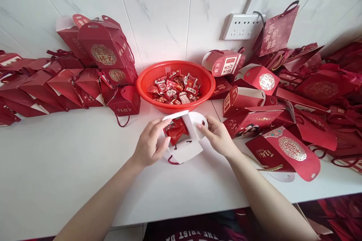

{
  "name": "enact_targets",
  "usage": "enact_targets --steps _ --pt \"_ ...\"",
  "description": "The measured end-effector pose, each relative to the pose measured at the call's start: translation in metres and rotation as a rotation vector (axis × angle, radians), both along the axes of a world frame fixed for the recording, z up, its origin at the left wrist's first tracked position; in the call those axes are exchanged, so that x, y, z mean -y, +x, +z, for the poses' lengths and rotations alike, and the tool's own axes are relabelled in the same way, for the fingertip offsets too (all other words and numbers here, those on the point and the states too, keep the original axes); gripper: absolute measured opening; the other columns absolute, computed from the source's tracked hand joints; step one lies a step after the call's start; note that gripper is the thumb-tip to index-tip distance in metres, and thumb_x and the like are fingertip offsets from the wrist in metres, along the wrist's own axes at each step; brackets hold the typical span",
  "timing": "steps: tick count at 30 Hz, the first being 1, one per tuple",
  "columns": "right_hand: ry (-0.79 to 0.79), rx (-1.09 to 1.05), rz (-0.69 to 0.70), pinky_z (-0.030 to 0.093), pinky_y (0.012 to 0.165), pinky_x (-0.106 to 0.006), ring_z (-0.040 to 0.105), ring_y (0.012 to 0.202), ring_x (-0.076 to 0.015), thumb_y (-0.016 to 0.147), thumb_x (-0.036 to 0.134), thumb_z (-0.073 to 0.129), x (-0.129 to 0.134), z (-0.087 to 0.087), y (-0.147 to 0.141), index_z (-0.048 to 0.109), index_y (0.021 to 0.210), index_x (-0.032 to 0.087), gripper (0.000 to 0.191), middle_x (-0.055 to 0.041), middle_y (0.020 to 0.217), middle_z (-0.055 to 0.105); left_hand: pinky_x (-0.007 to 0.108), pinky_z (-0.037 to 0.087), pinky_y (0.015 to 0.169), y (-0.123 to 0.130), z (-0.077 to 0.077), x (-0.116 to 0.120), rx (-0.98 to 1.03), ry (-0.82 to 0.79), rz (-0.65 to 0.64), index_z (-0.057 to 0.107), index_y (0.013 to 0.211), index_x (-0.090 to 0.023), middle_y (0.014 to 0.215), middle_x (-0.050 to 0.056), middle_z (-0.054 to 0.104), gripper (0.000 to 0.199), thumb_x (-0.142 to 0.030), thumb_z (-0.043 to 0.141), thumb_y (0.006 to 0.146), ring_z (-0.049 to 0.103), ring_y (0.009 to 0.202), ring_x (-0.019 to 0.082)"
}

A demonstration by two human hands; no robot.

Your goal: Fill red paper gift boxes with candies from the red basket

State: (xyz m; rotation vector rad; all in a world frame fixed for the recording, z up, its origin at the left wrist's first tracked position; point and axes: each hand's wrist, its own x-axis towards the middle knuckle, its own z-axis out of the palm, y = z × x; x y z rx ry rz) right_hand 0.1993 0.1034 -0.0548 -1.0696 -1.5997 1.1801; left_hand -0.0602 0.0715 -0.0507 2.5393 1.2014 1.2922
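Observation:
An opened candy box (186, 152) with white insides stands on the table, its flaps spread. Red wrapped candies (175, 131) lie inside it. My left hand (151, 141) grips the box's left side, fingers along the upper edge and thumb lower down. Between thumb and fingers, my right hand (216, 133) pinches the rounded right flap, near its hole. A dark red cord (173, 160) pokes out at the box's front. Just behind stands a red plastic basket (141, 89) of wrapped candies (178, 86).
Closed red gift boxes (66, 84) line the left, with taller ones (103, 45) stacked beside the basket. More boxes (261, 120) and a red bag (278, 30) crowd the right. A power strip (243, 26) is on the tiled wall (158, 7). The white table (70, 165) ends near my body.

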Motion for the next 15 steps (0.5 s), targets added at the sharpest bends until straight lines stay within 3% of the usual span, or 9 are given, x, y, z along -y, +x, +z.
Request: enact_targets --steps 4,10,15 --pt "0.071 0.075 -0.049 0.035 0.057 -0.025 0.043 0.065 -0.0124 0.096 0.051 0.060 0.0037 0.0029 -0.0012 0.052 0.085 0.021 0.033 0.0032 0.073 0.047 0.043 0.049 0.108 -0.0018 -0.0045 -0.0033 0.103 -0.017 -0.030 0.036 0.153 -0.021 0.140 0.014 0.054 0.068 -0.016 0.060 0.090 0.054 0.129 0.027" --pt "0.097 0.098 -0.070 0.043 0.060 -0.026 0.054 0.069 -0.0142 0.097 0.050 0.059 0.0078 0.0047 -0.0019 0.058 0.089 0.020 0.031 0.0004 0.078 0.057 0.043 0.048 0.110 -0.0044 -0.0092 -0.0027 0.202 -0.045 -0.015 0.038 0.152 -0.020 0.144 0.015 0.054 0.066 -0.015 0.061 0.090 0.054 0.133 0.028" --pt "-0.096 -0.059 0.006 0.051 0.050 -0.027 0.064 0.053 -0.0158 0.094 0.055 0.062 0.0085 0.0057 -0.0023 0.057 0.095 0.021 0.034 0.0023 0.069 0.063 0.053 0.042 0.115 -0.0009 -0.0094 -0.0008 0.263 -0.059 -0.071 0.020 0.159 -0.018 0.143 0.018 0.056 0.082 -0.014 0.061 0.088 0.053 0.135 0.031"
